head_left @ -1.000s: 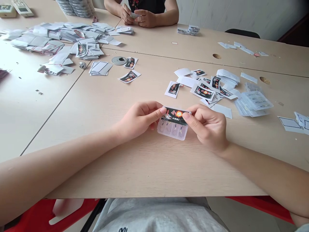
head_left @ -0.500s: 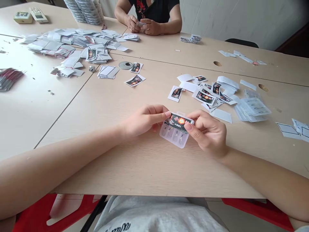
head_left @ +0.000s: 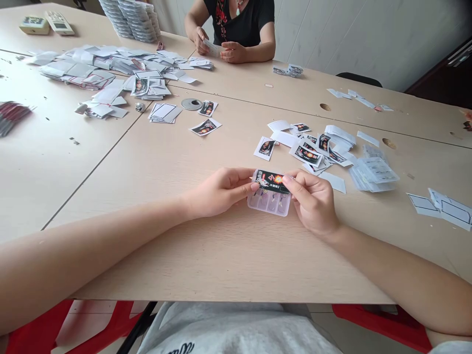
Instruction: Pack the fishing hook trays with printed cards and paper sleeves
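Above the tabletop [head_left: 206,255], toward the middle of its near edge, the left hand [head_left: 226,191] and right hand [head_left: 313,201] hold a clear box [head_left: 271,202] between them. The left thumb and fingers pinch its left side; the right thumb presses the right end of the black label [head_left: 270,181] across its upper part, fingers behind. Small hooks show in the compartments below the label.

Toward the right edge lie bordered white sheets [head_left: 444,207]. Farther in are stacked clear boxes [head_left: 374,173] and, to their left, scattered labels [head_left: 309,153]. Left of these, a metal disc [head_left: 191,104] lies beside a black label. A heap of white papers [head_left: 84,64] spreads toward the far left corner. At the far edge, a person [head_left: 241,29] holds a pale, translucent piece.
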`<state>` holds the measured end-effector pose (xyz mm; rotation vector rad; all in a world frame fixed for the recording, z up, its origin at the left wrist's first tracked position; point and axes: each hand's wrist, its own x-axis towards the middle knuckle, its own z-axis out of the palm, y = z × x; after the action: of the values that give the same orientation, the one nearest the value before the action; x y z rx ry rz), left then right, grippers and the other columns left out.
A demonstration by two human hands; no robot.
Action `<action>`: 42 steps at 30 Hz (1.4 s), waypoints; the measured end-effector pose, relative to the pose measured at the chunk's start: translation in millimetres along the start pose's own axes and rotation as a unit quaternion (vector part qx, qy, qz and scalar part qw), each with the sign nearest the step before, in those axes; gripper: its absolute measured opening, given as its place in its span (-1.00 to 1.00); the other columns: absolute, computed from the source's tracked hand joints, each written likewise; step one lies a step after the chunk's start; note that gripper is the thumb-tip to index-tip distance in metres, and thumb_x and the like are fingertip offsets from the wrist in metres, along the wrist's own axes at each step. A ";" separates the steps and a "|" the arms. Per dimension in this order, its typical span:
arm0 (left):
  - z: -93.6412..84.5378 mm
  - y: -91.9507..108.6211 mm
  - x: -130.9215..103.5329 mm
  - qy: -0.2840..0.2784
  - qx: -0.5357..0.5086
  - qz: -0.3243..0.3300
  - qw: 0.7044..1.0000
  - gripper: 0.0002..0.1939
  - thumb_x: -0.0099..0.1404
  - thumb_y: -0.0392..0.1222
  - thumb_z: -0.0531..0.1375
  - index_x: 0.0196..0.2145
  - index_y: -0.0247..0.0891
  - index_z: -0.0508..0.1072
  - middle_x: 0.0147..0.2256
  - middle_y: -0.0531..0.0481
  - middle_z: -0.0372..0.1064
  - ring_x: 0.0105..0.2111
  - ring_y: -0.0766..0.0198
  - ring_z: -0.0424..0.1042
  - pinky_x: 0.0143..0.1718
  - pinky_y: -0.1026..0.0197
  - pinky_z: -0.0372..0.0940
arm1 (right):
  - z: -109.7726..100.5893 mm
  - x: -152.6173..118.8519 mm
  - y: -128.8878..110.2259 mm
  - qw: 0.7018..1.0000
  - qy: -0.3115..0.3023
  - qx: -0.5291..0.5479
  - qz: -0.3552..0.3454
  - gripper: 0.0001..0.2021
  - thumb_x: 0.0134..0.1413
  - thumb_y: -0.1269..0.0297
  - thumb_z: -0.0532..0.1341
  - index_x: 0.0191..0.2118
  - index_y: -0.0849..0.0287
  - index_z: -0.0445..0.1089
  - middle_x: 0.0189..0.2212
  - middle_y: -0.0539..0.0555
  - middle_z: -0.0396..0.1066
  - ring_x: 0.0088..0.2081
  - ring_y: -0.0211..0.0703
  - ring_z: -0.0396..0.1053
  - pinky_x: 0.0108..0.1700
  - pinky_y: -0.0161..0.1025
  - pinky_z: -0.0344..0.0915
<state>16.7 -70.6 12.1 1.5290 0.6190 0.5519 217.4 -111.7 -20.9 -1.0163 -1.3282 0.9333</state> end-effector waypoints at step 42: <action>-14.0 -2.8 4.4 -0.022 -0.014 -0.061 0.998 -0.60 0.35 0.02 0.02 -0.22 -0.41 0.43 -0.36 -0.09 0.37 -0.44 0.35 0.25 -0.43 0.28 0.15 | 5.0 -15.8 -14.3 0.977 -0.184 0.010 0.109 -0.47 0.12 0.08 0.15 0.20 0.07 0.16 -0.01 0.15 0.38 -0.20 -0.08 0.41 -0.35 -0.23 0.39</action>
<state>10.3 -57.3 9.9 1.4631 0.6645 0.4305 211.4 -130.8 -12.3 -1.0196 -1.5260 1.3481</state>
